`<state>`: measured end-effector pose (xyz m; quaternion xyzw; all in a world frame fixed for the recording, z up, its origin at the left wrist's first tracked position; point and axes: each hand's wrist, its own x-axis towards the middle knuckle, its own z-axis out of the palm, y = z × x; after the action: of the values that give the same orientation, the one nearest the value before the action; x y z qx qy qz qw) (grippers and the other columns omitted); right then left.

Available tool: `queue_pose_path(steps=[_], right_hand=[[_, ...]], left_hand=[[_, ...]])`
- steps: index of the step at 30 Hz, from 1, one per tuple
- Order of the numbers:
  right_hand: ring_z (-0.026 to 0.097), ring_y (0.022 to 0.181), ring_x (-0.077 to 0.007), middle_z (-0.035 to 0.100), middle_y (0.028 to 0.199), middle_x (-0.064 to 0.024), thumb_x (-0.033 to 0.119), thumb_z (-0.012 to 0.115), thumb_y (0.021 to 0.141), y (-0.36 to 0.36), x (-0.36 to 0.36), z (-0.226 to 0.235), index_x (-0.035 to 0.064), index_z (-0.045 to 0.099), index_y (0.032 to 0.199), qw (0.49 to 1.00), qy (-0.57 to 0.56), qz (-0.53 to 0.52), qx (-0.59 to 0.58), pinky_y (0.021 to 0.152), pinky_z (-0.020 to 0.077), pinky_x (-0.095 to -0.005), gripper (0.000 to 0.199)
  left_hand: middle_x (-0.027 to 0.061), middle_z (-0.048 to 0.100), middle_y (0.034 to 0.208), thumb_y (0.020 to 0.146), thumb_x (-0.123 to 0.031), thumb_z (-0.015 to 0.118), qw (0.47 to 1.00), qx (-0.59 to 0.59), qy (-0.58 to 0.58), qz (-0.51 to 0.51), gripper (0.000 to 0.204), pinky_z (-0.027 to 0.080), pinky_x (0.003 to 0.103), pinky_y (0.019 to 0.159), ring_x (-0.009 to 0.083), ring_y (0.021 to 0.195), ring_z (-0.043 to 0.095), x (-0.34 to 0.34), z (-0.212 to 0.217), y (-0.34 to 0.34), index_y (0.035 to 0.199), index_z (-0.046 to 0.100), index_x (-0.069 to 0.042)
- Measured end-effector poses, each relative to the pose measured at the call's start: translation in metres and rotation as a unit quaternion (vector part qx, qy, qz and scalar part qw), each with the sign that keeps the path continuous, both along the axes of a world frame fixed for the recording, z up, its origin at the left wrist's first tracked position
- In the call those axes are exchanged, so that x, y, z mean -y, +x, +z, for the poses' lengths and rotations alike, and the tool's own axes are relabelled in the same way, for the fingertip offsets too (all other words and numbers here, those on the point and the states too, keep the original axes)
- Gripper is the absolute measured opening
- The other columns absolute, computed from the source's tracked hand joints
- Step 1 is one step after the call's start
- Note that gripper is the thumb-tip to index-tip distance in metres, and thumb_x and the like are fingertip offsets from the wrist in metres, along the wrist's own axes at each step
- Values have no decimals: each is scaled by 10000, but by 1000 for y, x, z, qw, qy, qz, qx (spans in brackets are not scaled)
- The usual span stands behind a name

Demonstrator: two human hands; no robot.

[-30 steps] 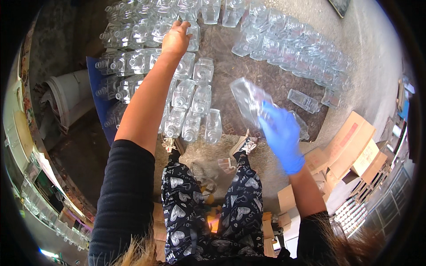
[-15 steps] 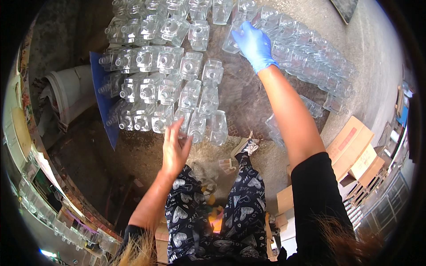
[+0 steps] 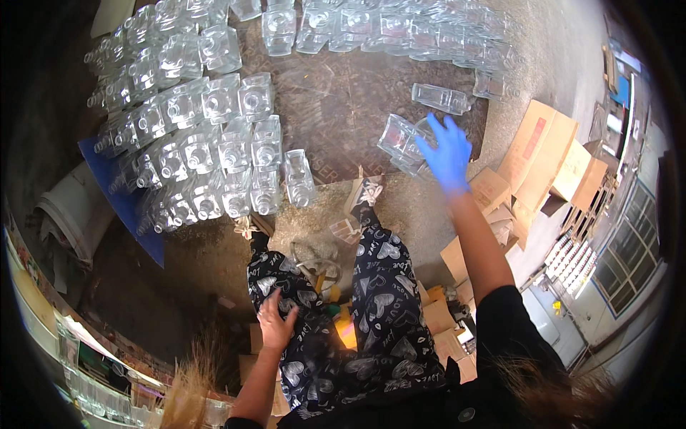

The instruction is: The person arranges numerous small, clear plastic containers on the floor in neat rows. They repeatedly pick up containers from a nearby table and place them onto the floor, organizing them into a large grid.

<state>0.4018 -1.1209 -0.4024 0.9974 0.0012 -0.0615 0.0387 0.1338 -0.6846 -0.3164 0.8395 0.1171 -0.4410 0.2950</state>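
My right hand [image 3: 447, 154], in a blue glove, has its fingers spread beside a clear square glass bottle [image 3: 401, 136] lying on the brown board [image 3: 314, 93]. Its fingertips reach the edge of this small group of bottles; whether they touch the glass I cannot tell. Just beyond lies another bottle [image 3: 440, 99] on its side. Bare and empty, my left hand [image 3: 277, 323] hovers over my left thigh with its fingers apart. A single bottle [image 3: 299, 177] stands at the near right end of the bottle rows [image 3: 207, 150] on the left.
More bottles [image 3: 357, 28] form dense rows along the far side of the board. A blue sheet [image 3: 121, 204] edges the rows at left. Cardboard boxes [image 3: 536, 154] stand on the right, and a rolled white sheet [image 3: 71, 211] lies at the far left.
My right hand has come from the far rows back toward me, to the near right bottles. My left hand has withdrawn from the near rows to above my thigh. The view has shifted right.
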Motion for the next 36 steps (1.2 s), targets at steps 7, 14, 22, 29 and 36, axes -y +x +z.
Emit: queue_pose_path(steps=[7,14,22,29,36], right_hand=[[644,919,-351,652,1104,-190,281,709,827,-69,11,-43,99,603,1214,921,266,-243,-151,815,509,-432,441],[649,800,-325,669,936,-151,199,701,840,-26,-37,-7,60,622,1067,970,230,-62,-41,697,505,-416,277],[631,664,-302,659,806,-110,147,715,822,124,-173,95,89,627,1043,916,351,149,124,604,499,-398,245],[678,727,-291,679,868,-150,230,681,856,199,-227,61,79,641,1006,925,335,147,106,630,530,-374,216],[663,766,-347,677,857,-141,285,633,871,233,-261,28,75,607,945,942,263,198,73,670,531,-433,224]], left_hand=[[106,633,1062,808,-411,693,992,-61,64,-87,583,418,452,919,310,1037,574,15,8,0,1270,546,-86],[109,627,1042,806,-390,661,985,-38,91,-140,506,431,439,895,303,1047,569,17,2,-1,1205,591,-87],[117,645,982,817,-311,665,991,-8,87,-101,371,462,438,860,314,980,602,9,10,-1,1104,641,-77],[176,616,860,845,-18,612,916,360,-79,160,173,483,440,742,361,810,592,-10,-52,228,1018,618,-10],[129,587,1153,798,-172,715,886,455,73,-48,434,508,432,876,318,1033,607,-12,-154,486,1214,591,-157]])
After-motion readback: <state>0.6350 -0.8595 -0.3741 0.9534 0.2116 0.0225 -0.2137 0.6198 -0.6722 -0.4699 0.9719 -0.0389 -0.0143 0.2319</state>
